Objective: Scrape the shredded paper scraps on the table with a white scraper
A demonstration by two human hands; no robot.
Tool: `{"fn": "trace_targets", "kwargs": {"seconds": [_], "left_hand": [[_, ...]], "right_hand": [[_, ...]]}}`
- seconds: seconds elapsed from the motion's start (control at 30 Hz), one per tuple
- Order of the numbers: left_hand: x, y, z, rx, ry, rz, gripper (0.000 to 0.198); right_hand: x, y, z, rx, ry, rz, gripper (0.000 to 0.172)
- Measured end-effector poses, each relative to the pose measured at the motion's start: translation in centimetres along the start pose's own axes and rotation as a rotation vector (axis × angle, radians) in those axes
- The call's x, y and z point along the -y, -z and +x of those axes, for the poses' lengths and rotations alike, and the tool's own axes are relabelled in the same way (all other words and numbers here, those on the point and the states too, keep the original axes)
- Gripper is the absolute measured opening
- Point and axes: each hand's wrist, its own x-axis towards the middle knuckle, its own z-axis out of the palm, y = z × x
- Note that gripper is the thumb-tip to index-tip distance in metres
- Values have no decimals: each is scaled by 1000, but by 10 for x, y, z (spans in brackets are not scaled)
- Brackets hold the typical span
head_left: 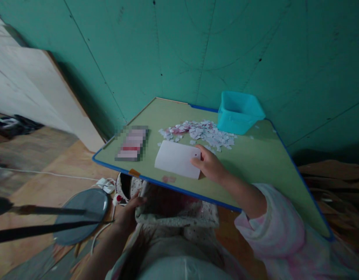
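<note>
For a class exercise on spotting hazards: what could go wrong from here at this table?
The right hand rests on a white sheet of paper right beside a heap of paper scraps, so sliding the sheet could scatter them. The blue plastic tub sits close to the far edge of the table and might get knocked off.

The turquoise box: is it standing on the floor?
No, the turquoise box stands on the far corner of the green table, beside the pile of paper scraps.
</note>
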Motion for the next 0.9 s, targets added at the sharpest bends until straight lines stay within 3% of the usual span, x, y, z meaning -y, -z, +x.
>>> {"fn": "trace_targets", "kwargs": {"seconds": [0.33,0.63,0.8,0.9], "left_hand": [[7,16,18,24,-51,2,40],[2,6,11,78,-61,11,27],[1,3,13,111,-35,0,46],[2,4,14,123,-27,-14,47]], "right_hand": [[6,-6,-6,36,1,18,18],[3,-10,-11,101,6,81,14],[4,-11,-16,153,35,92,12],[8,-11,-19,205,55,81,11]]}}
